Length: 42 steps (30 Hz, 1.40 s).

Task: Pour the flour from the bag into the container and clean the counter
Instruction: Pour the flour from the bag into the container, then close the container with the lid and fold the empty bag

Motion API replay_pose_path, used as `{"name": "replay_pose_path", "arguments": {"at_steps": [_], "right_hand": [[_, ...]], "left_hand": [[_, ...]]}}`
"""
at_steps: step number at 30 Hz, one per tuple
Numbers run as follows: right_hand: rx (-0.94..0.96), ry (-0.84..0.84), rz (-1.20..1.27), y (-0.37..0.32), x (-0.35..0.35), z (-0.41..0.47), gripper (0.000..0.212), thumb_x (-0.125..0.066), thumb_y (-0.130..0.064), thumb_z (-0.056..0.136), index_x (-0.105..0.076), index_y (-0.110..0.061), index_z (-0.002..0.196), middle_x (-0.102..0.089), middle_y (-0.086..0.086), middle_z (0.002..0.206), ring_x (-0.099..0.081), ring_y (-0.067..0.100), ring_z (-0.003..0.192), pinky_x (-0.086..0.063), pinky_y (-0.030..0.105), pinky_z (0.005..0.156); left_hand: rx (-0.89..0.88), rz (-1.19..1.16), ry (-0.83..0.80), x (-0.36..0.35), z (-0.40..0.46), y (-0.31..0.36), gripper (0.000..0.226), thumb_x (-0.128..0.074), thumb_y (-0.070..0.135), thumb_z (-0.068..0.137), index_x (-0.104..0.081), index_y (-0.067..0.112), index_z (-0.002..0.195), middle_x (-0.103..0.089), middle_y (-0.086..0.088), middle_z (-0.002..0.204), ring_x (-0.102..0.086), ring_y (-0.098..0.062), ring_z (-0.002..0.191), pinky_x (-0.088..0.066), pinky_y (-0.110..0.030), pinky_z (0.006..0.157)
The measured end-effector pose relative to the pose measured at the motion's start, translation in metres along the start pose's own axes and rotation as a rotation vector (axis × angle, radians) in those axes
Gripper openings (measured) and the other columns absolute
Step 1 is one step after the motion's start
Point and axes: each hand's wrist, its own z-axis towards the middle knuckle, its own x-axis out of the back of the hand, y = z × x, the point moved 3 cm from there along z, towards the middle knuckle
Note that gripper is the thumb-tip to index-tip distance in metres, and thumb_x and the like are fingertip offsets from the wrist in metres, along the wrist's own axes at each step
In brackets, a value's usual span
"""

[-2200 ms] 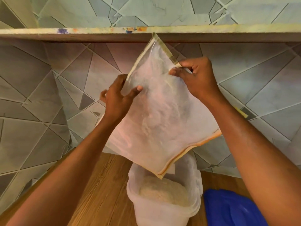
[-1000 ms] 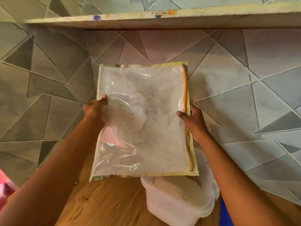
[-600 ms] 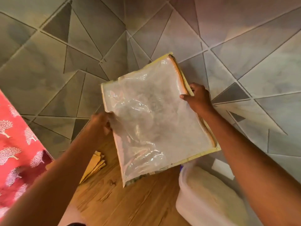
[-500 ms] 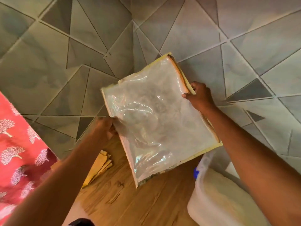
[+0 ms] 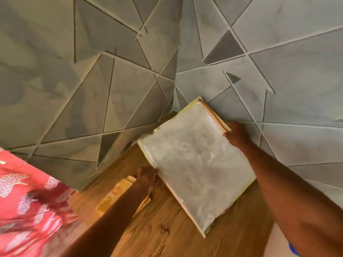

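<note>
— Where's the bag, and who has it?

— I see the flat clear plastic bag with the yellow border [image 5: 196, 162] tilted over the wooden counter [image 5: 167, 232], its far corner close to the grey triangle-tiled wall [image 5: 111, 80]. My left hand [image 5: 145, 179] grasps its near-left edge; my right hand [image 5: 236, 135] pinches the far-right edge.

— Room to move?

— Bare counter lies below the bag's near corner. Yellow folded cloths [image 5: 118, 197] sit under my left forearm; a red patterned fabric [image 5: 27, 201] fills the left.

— Changed from half a second back?

— The bag has dropped lower and rightward, and the white container has slipped out of view.
</note>
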Motion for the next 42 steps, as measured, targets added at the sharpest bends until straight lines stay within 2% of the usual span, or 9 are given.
{"name": "replay_pose_path", "arguments": {"at_steps": [2,4,8,14,17,24,27,33,42], "right_hand": [[-0.01,-0.01,-0.041,0.007,-0.02,0.013,0.051,-0.074,-0.019,0.089,-0.059,-0.014,0.138,-0.058,0.015,0.141,-0.053,0.037,0.132,-0.045,0.052,0.107],[-0.013,-0.038,-0.054,0.01,-0.037,0.021,0.049,-0.075,-0.024,0.087,-0.062,-0.017,0.133,-0.059,0.013,0.139,-0.054,0.037,0.13,-0.046,0.053,0.105],[0.013,-0.136,-0.116,0.013,-0.057,0.027,0.057,-0.08,-0.039,0.082,-0.061,-0.018,0.132,-0.06,0.009,0.139,-0.054,0.034,0.131,-0.047,0.054,0.105],[0.136,-0.061,-0.014,-0.001,-0.031,0.0,0.029,-0.083,-0.026,0.08,-0.073,-0.018,0.105,-0.071,0.006,0.119,-0.064,0.028,0.117,-0.05,0.036,0.095],[0.196,-0.027,0.023,-0.018,0.002,-0.034,0.02,-0.083,-0.03,0.08,-0.073,-0.019,0.093,-0.073,0.002,0.101,-0.07,0.022,0.103,-0.04,0.02,0.073],[0.283,0.193,0.504,-0.023,0.101,-0.169,0.018,-0.087,-0.021,0.079,-0.076,-0.011,0.089,-0.077,0.0,0.085,-0.07,0.006,0.073,-0.052,0.015,0.074],[0.296,0.312,0.61,0.006,0.138,-0.237,0.015,-0.086,-0.021,0.08,-0.076,-0.013,0.088,-0.077,-0.004,0.085,-0.071,0.005,0.077,-0.055,0.023,0.079],[0.228,0.519,0.675,0.117,0.192,-0.366,0.007,-0.08,-0.017,0.086,-0.076,-0.018,0.091,-0.077,-0.007,0.09,-0.073,0.008,0.088,-0.057,0.027,0.078],[-0.088,0.763,0.859,0.317,0.208,-0.485,0.006,-0.077,-0.005,0.088,-0.076,-0.009,0.092,-0.077,0.004,0.088,-0.071,0.018,0.083,-0.056,0.03,0.081]], "left_hand": [[-0.041,0.051,0.019,0.004,0.02,-0.015,0.01,-0.057,-0.008,0.09,-0.059,-0.018,0.087,-0.06,-0.023,0.065,-0.061,-0.029,0.057,-0.054,-0.057,0.064],[-0.047,0.138,0.055,0.006,0.027,-0.026,0.017,-0.059,-0.003,0.089,-0.057,-0.019,0.088,-0.06,-0.021,0.056,-0.058,-0.026,0.04,-0.053,-0.04,0.05],[-0.065,0.259,0.059,0.005,-0.009,-0.013,0.012,-0.06,-0.001,0.086,-0.052,-0.001,0.077,-0.055,-0.015,0.055,-0.054,-0.024,0.036,-0.045,-0.026,0.035],[-0.316,0.682,0.127,0.018,-0.05,0.019,0.021,-0.061,0.023,0.089,-0.068,0.003,0.084,-0.073,-0.012,0.074,-0.072,-0.026,0.064,-0.061,-0.036,0.061],[-0.48,0.68,0.034,0.002,-0.081,0.041,0.009,-0.064,0.019,0.089,-0.071,0.013,0.085,-0.074,-0.005,0.083,-0.072,-0.019,0.074,-0.061,-0.034,0.072],[-0.789,0.419,-0.183,-0.069,-0.168,0.061,0.024,-0.055,0.003,0.088,-0.063,0.016,0.108,-0.075,-0.003,0.089,-0.073,-0.022,0.084,-0.06,-0.05,0.079],[-0.986,0.369,-0.213,-0.11,-0.227,0.049,0.025,-0.055,0.023,0.087,-0.065,0.018,0.11,-0.075,0.003,0.094,-0.072,-0.015,0.087,-0.06,-0.039,0.081],[-1.322,0.364,-0.313,-0.186,-0.341,-0.016,0.018,-0.061,0.006,0.092,-0.068,0.017,0.104,-0.073,0.009,0.095,-0.07,-0.006,0.089,-0.058,-0.029,0.082],[-1.534,0.53,-0.586,-0.287,-0.46,-0.143,0.026,-0.062,0.016,0.092,-0.065,0.01,0.117,-0.07,0.003,0.112,-0.066,-0.011,0.103,-0.054,-0.029,0.09]]}}
